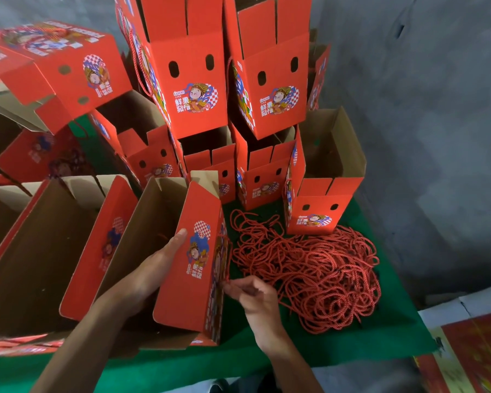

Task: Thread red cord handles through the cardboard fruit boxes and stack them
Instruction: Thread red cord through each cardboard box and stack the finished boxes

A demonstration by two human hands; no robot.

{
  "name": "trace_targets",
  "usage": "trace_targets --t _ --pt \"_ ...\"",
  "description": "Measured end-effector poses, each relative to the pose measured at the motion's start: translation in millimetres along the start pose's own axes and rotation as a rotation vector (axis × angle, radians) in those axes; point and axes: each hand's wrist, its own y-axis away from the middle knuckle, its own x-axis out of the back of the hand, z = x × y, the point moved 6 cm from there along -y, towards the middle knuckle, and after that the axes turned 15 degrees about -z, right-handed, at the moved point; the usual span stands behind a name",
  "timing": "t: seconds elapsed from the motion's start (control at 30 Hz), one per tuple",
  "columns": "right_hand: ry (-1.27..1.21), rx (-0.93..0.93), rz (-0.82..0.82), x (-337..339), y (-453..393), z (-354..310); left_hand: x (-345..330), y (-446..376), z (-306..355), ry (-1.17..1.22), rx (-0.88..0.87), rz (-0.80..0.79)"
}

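A red cardboard fruit box (pixel 190 268) lies on its side in front of me, its open brown inside facing left. My left hand (pixel 153 268) reaches into it, with the fingers flat against the inner wall and the fingertips over its edge. My right hand (pixel 253 293) pinches the end of a red cord (pixel 228 262) at the box's right side panel. A big tangled pile of red cords (pixel 309 268) lies on the green table cover (pixel 238 361) just to the right.
Stacks of upright red boxes (pixel 193 80) rise behind, some with cord handles. A single box (pixel 318 205) stands by the cords. More open boxes (pixel 54 245) lie at the left. A grey concrete wall is at the right, flat printed cardboard (pixel 471 355) at the lower right.
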Motion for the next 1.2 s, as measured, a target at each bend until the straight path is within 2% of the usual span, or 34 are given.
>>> trace_targets --t 0.13,0.3,0.43,0.53,0.63,0.7,0.8,0.87,0.97,1.07,1.17,1.2 --pt "0.083 0.02 -0.008 -6 2 -5 -1 3 4 -0.008 -0.003 -0.006" --pt "-0.075 -0.014 -0.006 -18 3 -8 -4 6 2 0.023 -0.003 -0.021" --pt "-0.089 -0.016 0.021 -22 2 -12 -9 5 2 0.037 -0.027 -0.05" --pt "-0.075 -0.005 0.068 -21 1 -9 -15 3 2 0.075 -0.009 -0.11" --pt "-0.027 0.02 0.084 -16 0 -6 -27 0 -4 0.199 0.071 -0.241" --pt "0.066 0.025 0.113 -14 -2 -5 -33 -2 -3 0.081 0.056 -0.255" --pt "0.187 0.062 0.082 -16 -1 -6 -46 -6 -1 -0.391 0.012 -0.221" --pt "0.215 0.076 0.071 -16 1 -9 -49 -11 0 -0.547 0.018 -0.169" --pt "0.358 0.113 0.047 -18 3 -17 -43 -13 2 -0.609 0.047 -0.099" --pt "0.433 0.193 -0.081 -29 4 -25 -41 -14 3 -0.637 0.025 -0.03" --pt "0.774 0.209 -0.198 -32 2 -27 -42 -14 8 -0.571 0.002 0.012" --pt "0.81 0.178 -0.254 -31 2 -27 -42 -15 12 -0.524 -0.005 0.003"
